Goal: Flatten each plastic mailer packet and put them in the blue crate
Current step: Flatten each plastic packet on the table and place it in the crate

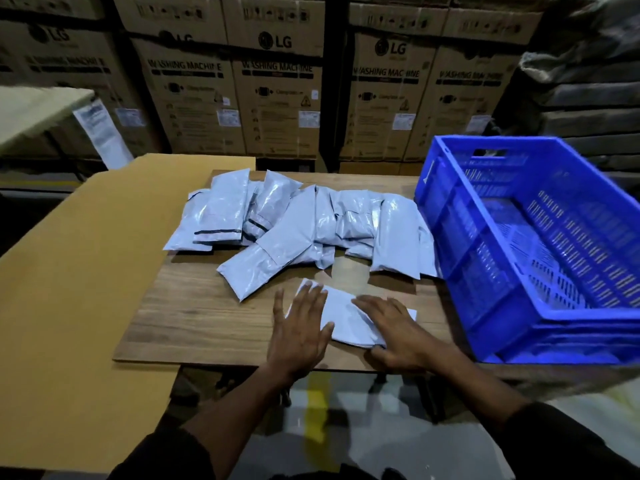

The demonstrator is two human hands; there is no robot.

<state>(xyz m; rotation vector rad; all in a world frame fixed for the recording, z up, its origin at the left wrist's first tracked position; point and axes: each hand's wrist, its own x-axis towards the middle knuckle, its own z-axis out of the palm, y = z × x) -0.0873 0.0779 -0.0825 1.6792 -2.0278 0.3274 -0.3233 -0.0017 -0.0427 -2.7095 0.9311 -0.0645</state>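
Behind both hands (349, 327), piled mailers (304, 223) abut crate (450, 216).

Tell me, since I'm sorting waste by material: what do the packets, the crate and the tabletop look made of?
Mailer packets: thin grey plastic film, going by the glossy crinkles. Blue crate: rigid moulded plastic, its walls slotted. Tabletop: wood-grain surface, matte; solid wood or laminate, unclear. Sheet at left: probably brown cardboard.

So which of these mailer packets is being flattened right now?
The lone packet at the table's near edge, apart from the pile. The left hand and right hand both press flat on it; no other packet is touched.
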